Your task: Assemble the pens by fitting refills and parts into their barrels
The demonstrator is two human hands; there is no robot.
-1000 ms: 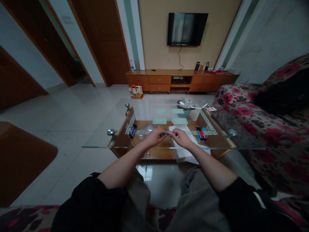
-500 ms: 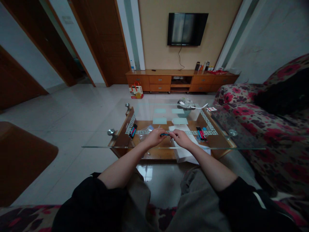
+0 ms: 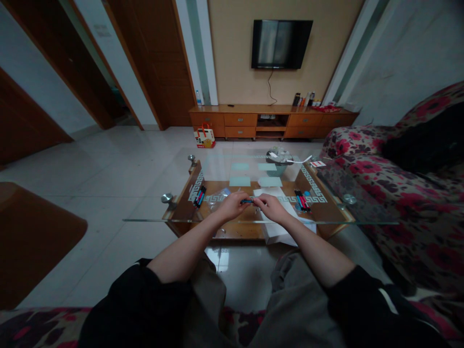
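Over the glass table (image 3: 152, 208), both hands meet at a slim blue-and-black pen (image 3: 247, 201). My left hand (image 3: 232, 206) is closed around its left part. The fingers of my right hand (image 3: 270, 207) pinch its right end. To the left lies a group of black, blue and red pens (image 3: 199, 196). A similar group of pens (image 3: 302, 200) lies to the right. Fingers cover parts of the held pen, so its tip cannot be made out.
Beneath the glass are a white box (image 3: 277, 231) and a clear plastic bag (image 3: 216, 199). A filled waste basket (image 3: 277, 169) stands beyond the table's far side. The flowered sofa (image 3: 362, 150) is on the right; a brown stool (image 3: 36, 237) is on the left.
The pen between my hands has tilted slightly and lies a little more level. Both hands stay in nearly the same place.
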